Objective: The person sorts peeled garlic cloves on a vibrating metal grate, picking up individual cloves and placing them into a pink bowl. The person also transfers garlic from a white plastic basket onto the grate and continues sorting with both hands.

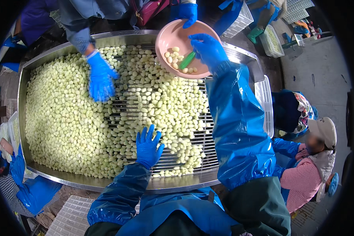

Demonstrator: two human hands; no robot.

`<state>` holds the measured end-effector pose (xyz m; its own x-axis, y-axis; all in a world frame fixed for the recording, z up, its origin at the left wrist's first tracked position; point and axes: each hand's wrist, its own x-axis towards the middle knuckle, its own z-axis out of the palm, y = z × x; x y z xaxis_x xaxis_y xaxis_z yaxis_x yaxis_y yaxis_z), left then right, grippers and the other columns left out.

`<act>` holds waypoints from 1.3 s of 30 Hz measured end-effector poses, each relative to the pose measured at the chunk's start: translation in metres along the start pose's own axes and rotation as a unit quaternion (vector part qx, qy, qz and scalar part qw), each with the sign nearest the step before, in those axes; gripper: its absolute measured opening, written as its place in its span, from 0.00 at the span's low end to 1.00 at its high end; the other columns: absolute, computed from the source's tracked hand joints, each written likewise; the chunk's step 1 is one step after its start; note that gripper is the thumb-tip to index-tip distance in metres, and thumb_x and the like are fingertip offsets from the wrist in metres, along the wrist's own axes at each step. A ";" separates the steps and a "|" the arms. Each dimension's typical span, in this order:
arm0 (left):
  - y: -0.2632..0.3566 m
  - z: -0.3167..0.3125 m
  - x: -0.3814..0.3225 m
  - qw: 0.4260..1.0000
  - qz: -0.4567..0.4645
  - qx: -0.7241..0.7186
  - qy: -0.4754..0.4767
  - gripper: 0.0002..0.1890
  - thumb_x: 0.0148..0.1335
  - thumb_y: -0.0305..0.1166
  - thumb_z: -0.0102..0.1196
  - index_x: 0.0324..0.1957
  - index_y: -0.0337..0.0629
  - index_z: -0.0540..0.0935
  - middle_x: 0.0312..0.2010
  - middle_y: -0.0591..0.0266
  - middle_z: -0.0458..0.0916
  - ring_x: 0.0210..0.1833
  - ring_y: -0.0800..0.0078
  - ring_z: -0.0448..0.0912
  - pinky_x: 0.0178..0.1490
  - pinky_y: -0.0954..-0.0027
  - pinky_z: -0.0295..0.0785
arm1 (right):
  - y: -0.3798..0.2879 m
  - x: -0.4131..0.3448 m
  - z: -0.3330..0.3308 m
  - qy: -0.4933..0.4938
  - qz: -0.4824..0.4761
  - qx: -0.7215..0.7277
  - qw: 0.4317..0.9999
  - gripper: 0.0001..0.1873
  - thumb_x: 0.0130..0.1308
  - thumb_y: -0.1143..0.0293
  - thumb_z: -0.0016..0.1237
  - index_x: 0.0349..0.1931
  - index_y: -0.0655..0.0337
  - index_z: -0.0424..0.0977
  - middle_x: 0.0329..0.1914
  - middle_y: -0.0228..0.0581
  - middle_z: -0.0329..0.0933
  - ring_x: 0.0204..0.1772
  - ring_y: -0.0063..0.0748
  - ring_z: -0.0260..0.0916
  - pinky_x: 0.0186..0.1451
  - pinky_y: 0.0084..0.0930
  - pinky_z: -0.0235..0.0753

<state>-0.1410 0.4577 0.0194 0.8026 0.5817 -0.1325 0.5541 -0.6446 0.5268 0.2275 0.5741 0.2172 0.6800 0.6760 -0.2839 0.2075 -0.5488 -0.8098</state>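
Observation:
My left hand (149, 146), in a blue glove, lies palm down with fingers spread at the near edge of a heap of pale green oval fruits (177, 106). Metal slats (165, 160) show around it, in a large steel-walled sorting tray (85, 183). My right hand (210, 50), also gloved, reaches over a pink plastic basin (172, 31) with its fingers bent. Just below those fingers is a green elongated object (187, 60), among several fruits (174, 56) in the basin. Whether my right hand grips the green object cannot be made out.
A co-worker's gloved hand (188, 14) holds the basin's far rim. Another person's gloved hand (101, 78) is over the fruits at left. White plastic crates (70, 216) lie near the front left, and a white basket (264, 103) stands beside the tray. A person in a cap (303, 174) is at right.

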 end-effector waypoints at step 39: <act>0.153 0.086 0.060 0.983 0.157 -0.003 -0.100 0.34 0.63 0.45 0.62 0.71 0.53 0.72 0.77 0.52 0.59 0.77 0.42 0.58 0.73 0.36 0.57 | 0.359 -0.273 -0.020 -0.022 0.082 -0.103 0.991 0.15 0.68 0.71 0.55 0.54 0.50 0.78 0.32 0.42 0.79 0.35 0.39 0.79 0.42 0.36 0.78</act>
<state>0.0109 0.3511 0.0200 0.9615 0.2451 -0.1240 0.2711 -0.7735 0.5729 0.1297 0.1829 0.0145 0.6867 0.5875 -0.4281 0.2388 -0.7386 -0.6305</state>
